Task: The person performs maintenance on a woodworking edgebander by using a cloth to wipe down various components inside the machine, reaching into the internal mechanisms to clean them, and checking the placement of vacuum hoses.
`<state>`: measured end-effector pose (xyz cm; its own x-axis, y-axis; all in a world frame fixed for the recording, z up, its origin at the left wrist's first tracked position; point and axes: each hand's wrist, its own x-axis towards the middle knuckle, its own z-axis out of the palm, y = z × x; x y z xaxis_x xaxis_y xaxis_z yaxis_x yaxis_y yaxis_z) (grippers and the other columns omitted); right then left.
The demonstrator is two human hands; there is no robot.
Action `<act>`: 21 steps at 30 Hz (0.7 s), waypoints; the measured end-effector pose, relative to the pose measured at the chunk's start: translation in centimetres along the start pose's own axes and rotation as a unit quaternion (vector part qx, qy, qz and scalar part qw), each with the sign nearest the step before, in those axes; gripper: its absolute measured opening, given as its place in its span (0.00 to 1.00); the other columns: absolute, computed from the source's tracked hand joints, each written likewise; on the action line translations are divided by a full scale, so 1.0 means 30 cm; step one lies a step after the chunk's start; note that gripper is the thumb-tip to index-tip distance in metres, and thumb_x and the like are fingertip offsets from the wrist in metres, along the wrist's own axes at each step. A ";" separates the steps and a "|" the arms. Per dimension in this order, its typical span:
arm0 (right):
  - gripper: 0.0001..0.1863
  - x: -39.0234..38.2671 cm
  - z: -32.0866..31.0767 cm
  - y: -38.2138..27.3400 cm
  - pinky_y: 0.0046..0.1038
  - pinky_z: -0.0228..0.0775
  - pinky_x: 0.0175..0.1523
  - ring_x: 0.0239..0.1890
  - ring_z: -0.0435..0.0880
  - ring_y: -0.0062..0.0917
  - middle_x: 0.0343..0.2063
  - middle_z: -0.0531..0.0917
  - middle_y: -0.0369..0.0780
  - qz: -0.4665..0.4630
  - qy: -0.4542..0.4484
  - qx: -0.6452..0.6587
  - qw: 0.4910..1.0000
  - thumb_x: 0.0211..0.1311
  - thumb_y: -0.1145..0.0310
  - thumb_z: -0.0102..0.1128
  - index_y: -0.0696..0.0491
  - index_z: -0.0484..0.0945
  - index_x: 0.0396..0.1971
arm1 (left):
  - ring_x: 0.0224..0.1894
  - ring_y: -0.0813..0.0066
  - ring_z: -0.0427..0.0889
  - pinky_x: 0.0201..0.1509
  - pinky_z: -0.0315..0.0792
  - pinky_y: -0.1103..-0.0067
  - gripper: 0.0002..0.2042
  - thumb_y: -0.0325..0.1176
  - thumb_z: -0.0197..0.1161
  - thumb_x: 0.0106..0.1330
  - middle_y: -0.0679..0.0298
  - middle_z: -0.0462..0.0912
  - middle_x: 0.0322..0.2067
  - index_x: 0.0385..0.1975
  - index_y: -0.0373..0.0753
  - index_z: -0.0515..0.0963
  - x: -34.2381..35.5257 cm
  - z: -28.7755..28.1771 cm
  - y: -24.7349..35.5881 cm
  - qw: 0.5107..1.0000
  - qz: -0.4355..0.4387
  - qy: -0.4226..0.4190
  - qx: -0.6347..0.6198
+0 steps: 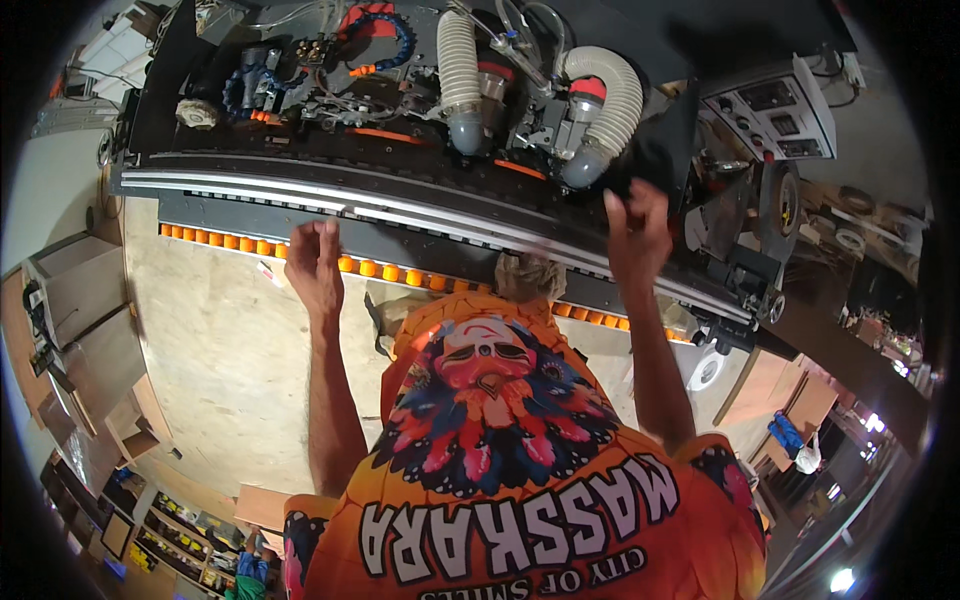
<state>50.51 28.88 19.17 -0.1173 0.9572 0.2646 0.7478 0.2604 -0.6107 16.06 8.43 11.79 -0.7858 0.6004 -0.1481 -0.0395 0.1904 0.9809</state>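
Observation:
My left hand (316, 264) is raised over the row of orange rollers (368, 268) along the near side of a long dark machine. Its fingertips are pressed together; whether something small sits between them cannot be made out. Farther right, my right hand (640, 238) hovers above the machine's metal rail (420, 222), close to the end of a ribbed grey hose (612, 110). Its fingers are bent, with thumb and fingertips apart and nothing visible between them. A crumpled greyish-brown bundle (530, 277) lies at the rail, between my hands and against my shirt front.
Another ribbed hose (460, 75), motors and blue-and-orange jointed tubes (400, 40) crowd the machine's far side. A control box (775, 112) with knobs stands at the right. Wooden cabinets (85, 300) are on the left. Shelves (170, 535) stand at the lower left.

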 end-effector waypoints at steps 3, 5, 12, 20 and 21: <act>0.06 -0.196 -0.132 0.046 0.26 0.72 0.32 0.23 0.79 0.20 0.18 0.80 0.38 -0.043 -0.183 -0.010 0.982 0.68 0.70 0.67 0.58 0.85 0.34 | 0.21 0.88 0.66 0.26 0.61 0.85 0.14 0.40 0.64 0.76 0.72 0.72 0.20 0.43 0.32 0.81 -0.071 -0.033 -0.068 0.997 -0.052 0.027 0.042; 0.04 -0.265 -0.169 0.024 0.26 0.74 0.31 0.25 0.85 0.21 0.22 0.84 0.40 -0.005 -0.243 -0.027 0.970 0.68 0.74 0.64 0.59 0.85 0.38 | 0.22 0.88 0.69 0.27 0.64 0.85 0.14 0.38 0.62 0.77 0.71 0.73 0.20 0.48 0.32 0.81 -0.121 -0.010 -0.085 0.997 -0.066 0.004 0.046; 0.07 -0.264 -0.210 0.103 0.26 0.77 0.35 0.28 0.86 0.22 0.30 0.87 0.42 0.095 -0.098 0.024 0.990 0.68 0.72 0.67 0.57 0.86 0.43 | 0.38 0.63 0.88 0.44 0.79 0.73 0.07 0.24 0.68 0.67 0.56 0.88 0.39 0.43 0.37 0.86 -0.101 0.360 0.241 0.930 0.257 -0.214 0.149; 0.10 -0.381 -0.166 0.101 0.23 0.76 0.38 0.31 0.84 0.17 0.29 0.87 0.39 0.151 -0.119 0.069 0.979 0.69 0.70 0.66 0.61 0.85 0.44 | 0.47 0.43 0.87 0.52 0.81 0.61 0.14 0.43 0.62 0.64 0.47 0.87 0.47 0.34 0.39 0.89 0.126 1.044 -0.203 0.714 0.279 -0.381 0.517; 0.10 -0.423 -0.164 0.130 0.23 0.76 0.38 0.31 0.84 0.16 0.29 0.87 0.39 0.180 -0.106 0.081 0.975 0.69 0.70 0.66 0.61 0.85 0.43 | 0.50 0.46 0.87 0.51 0.82 0.60 0.13 0.42 0.63 0.63 0.48 0.86 0.47 0.38 0.42 0.88 0.122 1.115 -0.229 0.809 0.069 -0.363 0.456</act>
<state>58.14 17.14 17.12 -0.0112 0.9904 -0.1375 0.6547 -0.0966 -0.7497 34.09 35.29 0.31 -0.1599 0.9004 -0.4047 0.7506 0.3771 0.5425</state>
